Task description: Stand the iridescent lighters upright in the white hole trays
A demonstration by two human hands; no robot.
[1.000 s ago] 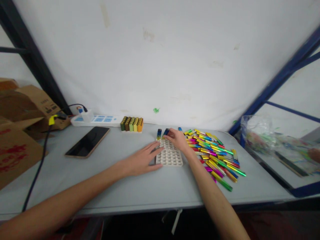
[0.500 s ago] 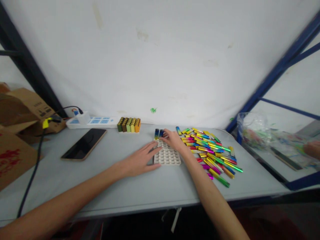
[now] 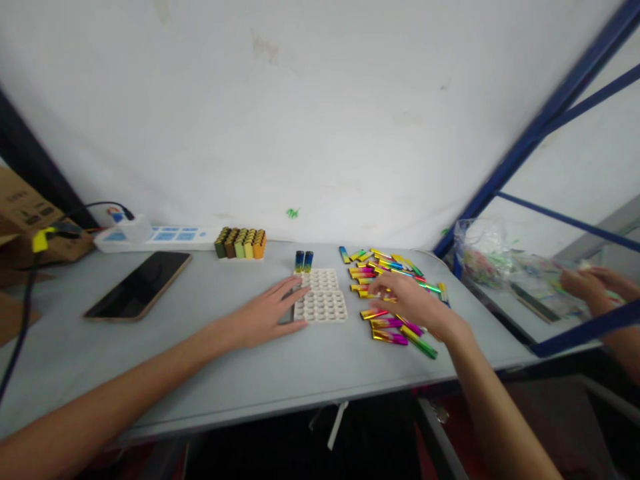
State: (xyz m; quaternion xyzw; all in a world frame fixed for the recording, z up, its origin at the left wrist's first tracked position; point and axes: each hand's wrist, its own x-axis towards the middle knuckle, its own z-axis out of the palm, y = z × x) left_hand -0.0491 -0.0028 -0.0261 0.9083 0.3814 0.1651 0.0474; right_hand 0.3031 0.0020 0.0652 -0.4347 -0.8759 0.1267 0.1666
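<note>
A white tray with rows of round holes [image 3: 327, 307] lies on the grey table. Two dark blue cylinders with yellowish bottoms [image 3: 303, 261] stand upright at its far left corner. My left hand [image 3: 267, 312] rests at the tray's left edge, fingers spread, holding nothing. Over the heap of shiny multicoloured tubes [image 3: 387, 323] on the right is my right hand [image 3: 407, 300]. Its fingers are curled down among the tubes, and whether they grip one cannot be made out.
Behind to the left stands a filled block of green, brown and orange cylinders [image 3: 241, 244]. A phone [image 3: 140, 287], power strip [image 3: 175, 237] and cardboard box [image 3: 35, 213] are further left. Past the blue frame [image 3: 500, 167] are plastic bags [image 3: 485, 253] and another person's hands [image 3: 590, 283].
My right hand has moved from the two upright blue cylinders to the heap on the right, leaving them standing. My left hand stays by the tray. The view has shifted to the right.
</note>
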